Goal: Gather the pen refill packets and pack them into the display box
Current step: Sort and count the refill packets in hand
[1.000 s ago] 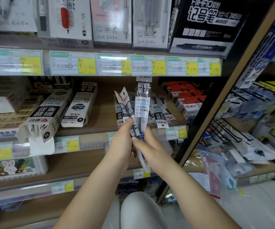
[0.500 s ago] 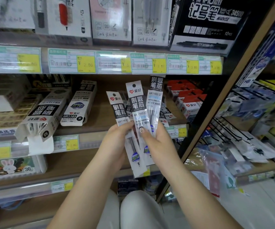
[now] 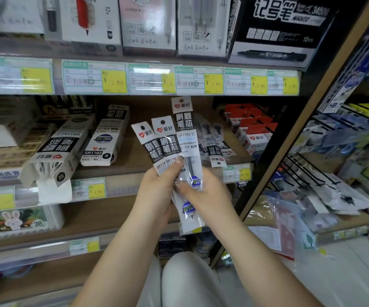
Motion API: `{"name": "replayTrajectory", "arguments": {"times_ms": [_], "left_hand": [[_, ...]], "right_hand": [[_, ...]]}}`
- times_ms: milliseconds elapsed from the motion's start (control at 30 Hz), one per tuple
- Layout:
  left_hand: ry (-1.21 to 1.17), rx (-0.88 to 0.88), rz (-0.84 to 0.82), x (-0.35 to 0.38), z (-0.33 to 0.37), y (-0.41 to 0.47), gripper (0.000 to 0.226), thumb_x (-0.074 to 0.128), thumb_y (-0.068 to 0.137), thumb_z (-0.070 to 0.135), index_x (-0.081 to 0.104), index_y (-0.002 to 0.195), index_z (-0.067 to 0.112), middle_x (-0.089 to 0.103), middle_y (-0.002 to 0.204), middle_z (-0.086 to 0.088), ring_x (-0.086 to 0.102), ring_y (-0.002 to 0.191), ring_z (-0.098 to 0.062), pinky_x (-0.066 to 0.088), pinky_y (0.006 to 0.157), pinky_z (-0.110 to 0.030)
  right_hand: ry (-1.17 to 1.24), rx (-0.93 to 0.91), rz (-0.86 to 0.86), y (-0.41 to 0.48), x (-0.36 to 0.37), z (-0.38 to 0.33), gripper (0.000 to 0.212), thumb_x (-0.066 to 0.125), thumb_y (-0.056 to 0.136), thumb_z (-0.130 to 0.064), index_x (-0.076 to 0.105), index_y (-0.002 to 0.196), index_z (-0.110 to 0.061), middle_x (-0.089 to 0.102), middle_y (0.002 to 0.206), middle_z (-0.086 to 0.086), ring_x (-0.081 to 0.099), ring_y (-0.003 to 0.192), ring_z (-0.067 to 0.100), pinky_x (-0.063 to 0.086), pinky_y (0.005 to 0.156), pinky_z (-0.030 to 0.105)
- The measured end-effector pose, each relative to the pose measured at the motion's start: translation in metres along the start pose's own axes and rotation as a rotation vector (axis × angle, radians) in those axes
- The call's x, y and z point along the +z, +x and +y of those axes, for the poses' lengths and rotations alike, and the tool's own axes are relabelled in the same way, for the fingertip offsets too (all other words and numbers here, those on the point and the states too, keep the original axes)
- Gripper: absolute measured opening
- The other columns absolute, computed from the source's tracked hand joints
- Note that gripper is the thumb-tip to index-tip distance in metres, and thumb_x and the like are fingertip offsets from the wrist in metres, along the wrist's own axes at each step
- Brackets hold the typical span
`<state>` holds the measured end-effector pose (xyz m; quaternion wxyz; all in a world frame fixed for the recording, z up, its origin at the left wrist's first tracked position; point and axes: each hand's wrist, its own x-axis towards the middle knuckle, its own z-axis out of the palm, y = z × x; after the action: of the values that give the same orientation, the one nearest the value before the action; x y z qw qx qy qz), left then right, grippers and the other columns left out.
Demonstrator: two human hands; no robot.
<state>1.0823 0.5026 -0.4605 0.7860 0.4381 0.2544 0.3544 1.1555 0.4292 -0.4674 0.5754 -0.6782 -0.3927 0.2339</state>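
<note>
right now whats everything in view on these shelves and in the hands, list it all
held refill packets: three, clear with black-and-white headers, fanned upright between both hands
loose refill packets: several, same colours, lying on the middle shelf behind the hands
open display box: one, white and black, tipped toward the shelf edge at left, flap hanging
closed GR1103 box: one, white and black, right of the open one
red-topped boxes: a stack, middle shelf right
marker box: one, black, top shelf right
price tags: a row, yellow and green, top shelf edge
left hand: gripping the packets
right hand: gripping the packets
</note>
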Motion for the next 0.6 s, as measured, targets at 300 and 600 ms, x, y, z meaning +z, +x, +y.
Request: {"name": "replayTrajectory", "arguments": {"times_ms": [300, 600], "left_hand": [[-0.002, -0.018, 0.029, -0.007, 0.004, 0.007, 0.021, 0.045, 0.097, 0.015, 0.062, 0.092, 0.004, 0.074, 0.081, -0.01, 0.072, 0.075, -0.021, 0.058, 0.069, -0.035], [-0.131, -0.047, 0.006, 0.003, 0.003, 0.003, 0.044, 0.037, 0.098, 0.04, 0.058, 0.113, 0.004, 0.072, 0.095, -0.019, 0.071, 0.089, -0.028, 0.059, 0.07, -0.036]], "right_hand": [[-0.003, -0.001, 0.081, -0.009, -0.01, 0.002, 0.024, 0.046, 0.095, -0.036, 0.064, 0.09, -0.02, 0.068, 0.082, 0.001, 0.064, 0.079, 0.009, 0.052, 0.069, 0.026], [-0.303, -0.007, -0.031, -0.006, -0.001, 0.003, 0.039, 0.039, 0.099, -0.027, 0.047, 0.064, -0.011, 0.043, 0.055, -0.005, 0.04, 0.054, 0.012, 0.033, 0.056, 0.032]]}}
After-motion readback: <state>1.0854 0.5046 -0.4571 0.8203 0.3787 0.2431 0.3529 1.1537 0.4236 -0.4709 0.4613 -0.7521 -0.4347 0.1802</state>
